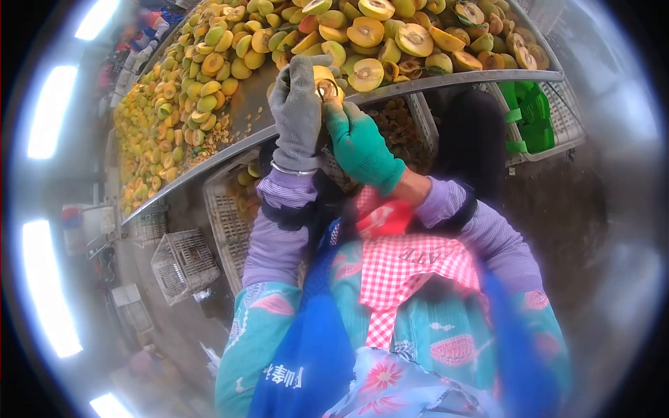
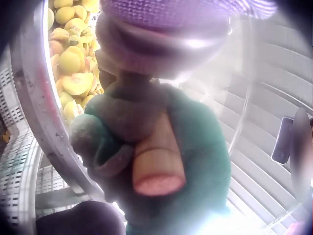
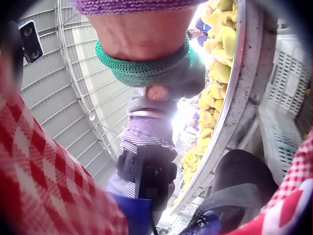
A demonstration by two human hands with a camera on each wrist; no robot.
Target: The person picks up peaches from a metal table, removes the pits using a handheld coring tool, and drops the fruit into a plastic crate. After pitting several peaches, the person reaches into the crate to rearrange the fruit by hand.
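My left hand [image 1: 297, 115], in a grey glove, grips a halved yellow peach [image 1: 323, 72] at the near rim of the metal table, cut face toward me. My right hand [image 1: 366, 148], in a green glove, holds a peach pitter [image 2: 159, 171] by its wooden handle, whose reddish butt end sticks out of the fist in the left wrist view. The pitter's thin metal loop lies against the middle of the cut face, over the brown pit hollow. In the right wrist view the green glove hides most of the fruit.
Many peach halves [image 1: 209, 66] are heaped on the metal table [image 1: 244, 143], which has a raised rim. Beneath it are a white crate [image 1: 226, 209] and another of brown pits [image 1: 397, 122]. A crate with green straps [image 1: 533, 115] stands right; a further crate [image 1: 182, 265] sits on the floor left.
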